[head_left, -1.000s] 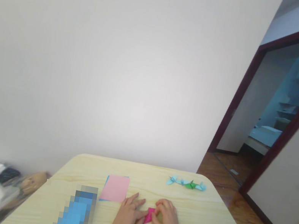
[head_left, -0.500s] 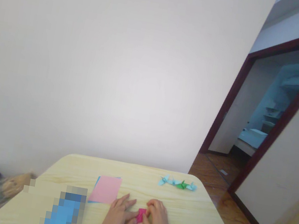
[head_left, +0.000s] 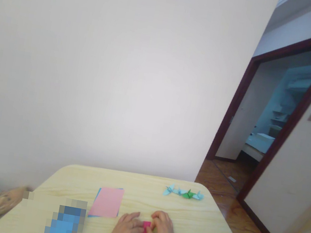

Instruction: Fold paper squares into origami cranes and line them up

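Note:
A small folded piece of magenta paper [head_left: 146, 227] lies on the light wood table between my two hands. My left hand [head_left: 126, 232] rests over its left side, fingers close together, its thumb partly hidden near the paper's lower edge. From the right, my right hand [head_left: 162, 232] pinches the paper's edge between thumb and curled fingers. Left of my hands is a stack of square sheets [head_left: 107, 202], pink on top with blue showing at the edges. Several folded paper cranes, light blue ones and a green crane [head_left: 189, 194], stand in a row near the far right corner.
The table [head_left: 138, 181] has rounded far corners and meets a white wall [head_left: 136, 89]. A blurred-out blue object [head_left: 62, 224] is at the front left. Beyond the left edge sits a plush toy [head_left: 6, 202]. A doorway opens at the right.
The view has shifted slightly, so the table sits lower. My left fingers have drawn closer together and further over the magenta paper. My right hand keeps its pinch at the right edge.

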`<state>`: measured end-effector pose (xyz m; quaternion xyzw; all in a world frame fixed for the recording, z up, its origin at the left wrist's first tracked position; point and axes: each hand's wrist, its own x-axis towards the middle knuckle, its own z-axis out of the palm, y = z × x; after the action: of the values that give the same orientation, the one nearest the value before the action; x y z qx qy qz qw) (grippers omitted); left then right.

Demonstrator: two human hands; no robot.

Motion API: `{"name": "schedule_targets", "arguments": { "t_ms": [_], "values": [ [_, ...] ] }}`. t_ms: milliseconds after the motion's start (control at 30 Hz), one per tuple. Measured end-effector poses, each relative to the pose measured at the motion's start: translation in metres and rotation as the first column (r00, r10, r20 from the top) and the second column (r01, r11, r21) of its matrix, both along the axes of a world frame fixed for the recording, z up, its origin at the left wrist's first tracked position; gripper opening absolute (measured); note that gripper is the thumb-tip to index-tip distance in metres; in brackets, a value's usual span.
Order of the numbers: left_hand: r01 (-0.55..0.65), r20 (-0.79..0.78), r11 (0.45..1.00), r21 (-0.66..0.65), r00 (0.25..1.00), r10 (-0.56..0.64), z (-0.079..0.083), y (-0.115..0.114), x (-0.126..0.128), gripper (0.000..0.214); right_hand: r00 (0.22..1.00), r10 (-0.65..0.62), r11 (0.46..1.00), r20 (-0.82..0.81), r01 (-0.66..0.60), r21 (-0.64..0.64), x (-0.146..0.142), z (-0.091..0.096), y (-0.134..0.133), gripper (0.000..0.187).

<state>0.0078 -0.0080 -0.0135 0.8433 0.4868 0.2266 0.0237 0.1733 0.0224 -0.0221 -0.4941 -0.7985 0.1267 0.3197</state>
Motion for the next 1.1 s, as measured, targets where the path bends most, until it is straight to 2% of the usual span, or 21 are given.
{"name": "schedule_targets", "arguments": {
  "t_ms": [133,233,367,600,833,1000,1100],
  "values": [
    [0.01,-0.016,0.999,0.031,1.0,-0.01,0.0,-0.002,0.002,0.018,1.0,-0.022,1.0,-0.008,0.022,-0.006,-0.001,0.001,0.0,0.01],
    [0.071,-0.078,0.997,0.02,0.995,-0.069,0.002,-0.005,-0.003,0.019,1.0,-0.017,1.0,-0.006,0.017,0.003,-0.001,0.0,-0.001,0.009],
    [0.138,-0.193,0.989,-0.054,0.97,-0.146,0.006,-0.011,-0.012,0.031,1.0,-0.021,1.0,0.002,0.021,0.017,-0.001,-0.002,0.0,0.011],
    [0.137,-0.223,0.965,-0.224,0.956,-0.188,0.011,-0.02,-0.017,0.058,1.0,-0.005,1.0,-0.021,0.005,-0.002,0.002,0.0,0.0,0.007],
    [0.111,-0.241,0.945,-0.309,0.952,-0.191,0.017,-0.022,-0.014,0.056,0.996,0.012,0.998,-0.093,-0.017,-0.052,0.007,-0.002,0.002,0.017],
    [0.123,-0.197,0.958,-0.259,0.964,-0.177,0.008,-0.022,-0.016,0.059,0.998,-0.033,0.999,-0.057,0.031,-0.041,0.003,0.0,0.001,0.004],
    [0.132,-0.172,0.975,-0.179,0.971,-0.163,0.004,-0.023,-0.016,0.062,0.998,-0.06,0.998,-0.013,0.06,-0.021,0.0,0.004,-0.002,0.007]
  ]
}}
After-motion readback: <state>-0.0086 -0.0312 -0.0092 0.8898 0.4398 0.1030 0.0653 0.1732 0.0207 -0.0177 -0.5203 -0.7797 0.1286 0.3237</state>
